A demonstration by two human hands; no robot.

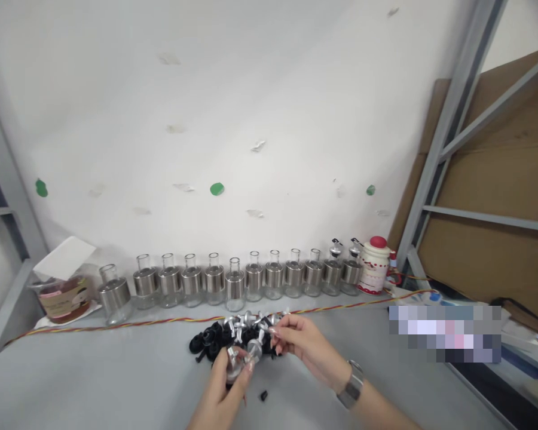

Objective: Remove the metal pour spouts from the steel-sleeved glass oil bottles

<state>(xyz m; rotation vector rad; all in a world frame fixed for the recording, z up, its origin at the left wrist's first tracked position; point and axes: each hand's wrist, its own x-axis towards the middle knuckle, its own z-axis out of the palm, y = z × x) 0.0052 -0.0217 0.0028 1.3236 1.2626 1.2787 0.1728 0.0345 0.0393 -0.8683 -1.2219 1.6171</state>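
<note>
My left hand (224,382) is closed around a silver metal pourer top (234,371). Another silver top (253,349) shows just beyond its fingertips; whether the hand touches it I cannot tell. My right hand (302,343), with a watch (353,385) on its wrist, is pinched closed at the right side of the pile; what lies between its fingertips is too small to make out. The pile holds black stoppers (211,335) and silver tops (247,318). One small black piece (263,395) lies apart, in front of the pile, between the hands.
Several glass bottles with steel sleeves (191,278) line the wall; the two rightmost (351,270) carry pourer tops. A twisted red-yellow cord (147,323) crosses the grey table (94,376). A tub (67,298) stands left, a red-lidded jar (375,266) right. Metal posts (434,161) frame the sides.
</note>
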